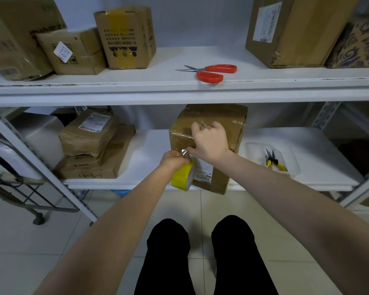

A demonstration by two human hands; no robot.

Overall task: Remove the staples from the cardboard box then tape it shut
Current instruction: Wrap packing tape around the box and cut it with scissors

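A person's two bare hands work at a cardboard box (234, 124) that sits on the lower shelf (149, 150), its front corner hanging past the shelf edge. The right hand (209, 141) lies on the box's upper front face, fingers bent over the top edge and thumb stretched left along the front; whether they grip or only press cannot be told. Just left of that thumb, the left hand (175, 160) grips one yellow tape roll (182, 176) from above, fingers clenched round it. A short crumpled strip of clear tape (184, 153) runs from those fingers to the right thumb. Below the right wrist, the box front carries a white shipping label (205, 170), print too small to read. To the right of the right forearm lies one pair of yellow-handled pliers (274, 161) in a shallow dip of the shelf. Well above both hands, on the upper shelf (179, 58), lies one pair of red-handled scissors (211, 72). That shelf holds five other boxes, three left and two right; a white tag (62, 51) on one reads "K 6732". Left of the left hand is a stack of at least two parcels (90, 145), the lowest with handwriting that looks like "3-b-1".
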